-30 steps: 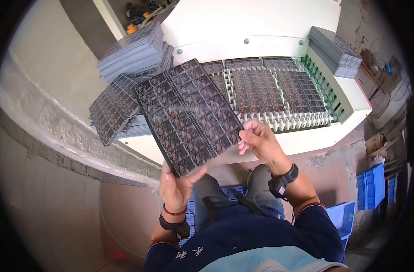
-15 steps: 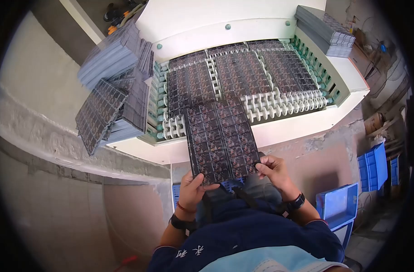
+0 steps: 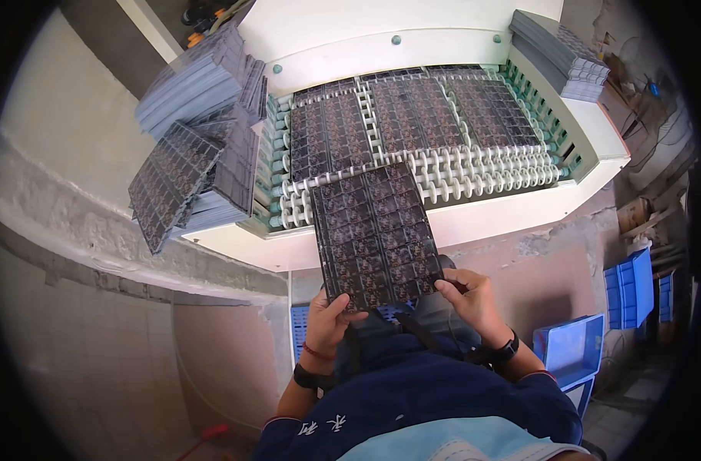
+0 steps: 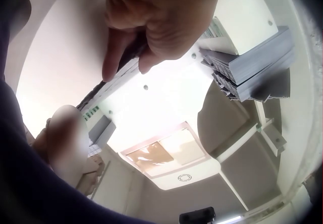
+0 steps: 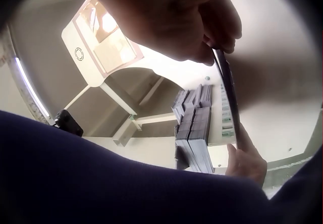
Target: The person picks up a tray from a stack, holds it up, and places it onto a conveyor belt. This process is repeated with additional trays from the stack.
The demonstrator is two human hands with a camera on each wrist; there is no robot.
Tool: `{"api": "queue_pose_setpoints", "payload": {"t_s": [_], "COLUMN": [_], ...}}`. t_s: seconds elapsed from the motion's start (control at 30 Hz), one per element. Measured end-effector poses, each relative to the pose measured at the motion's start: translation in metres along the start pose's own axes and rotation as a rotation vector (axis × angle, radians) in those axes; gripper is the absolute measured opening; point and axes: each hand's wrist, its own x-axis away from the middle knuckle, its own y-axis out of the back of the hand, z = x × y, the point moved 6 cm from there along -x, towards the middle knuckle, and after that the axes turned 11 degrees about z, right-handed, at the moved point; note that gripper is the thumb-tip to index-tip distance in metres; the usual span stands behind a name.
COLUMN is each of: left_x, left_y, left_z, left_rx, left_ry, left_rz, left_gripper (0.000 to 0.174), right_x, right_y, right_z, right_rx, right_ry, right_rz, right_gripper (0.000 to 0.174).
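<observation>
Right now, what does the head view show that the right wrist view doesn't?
Head only: the face of the held panel, three panels lying on the roller conveyor, blue crates. Right wrist only: the ceiling light, and the held panel seen edge-on. Both: the left hand and right hand gripping that panel, plus the stack of panels at the left.

Btwn left hand [image 3: 329,313] & right hand [image 3: 471,298] sits panel [image 3: 375,234], just before conveyor [image 3: 488,175] w/ 3 boards [image 3: 415,115] on it; left stack [image 3: 197,84] & right stack [image 3: 554,50] flank it, crate [image 3: 571,349] lower right.
</observation>
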Motion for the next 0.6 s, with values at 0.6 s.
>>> {"api": "queue_pose_setpoints", "payload": {"t_s": [0.6], "left_x": [-0.012], "left_y": [0.006], "left_z": [-0.011], "left_rx": [-0.059], "left_ry": [-0.060], "left_rz": [-0.109], "left_gripper": [0.030], "right_x": [-0.017], "right_y": [-0.005], "right_z": [-0.050], "right_rx": [-0.766], "right_ry": [-0.307], "right_rz": [0.018], "right_gripper": [0.019]}}
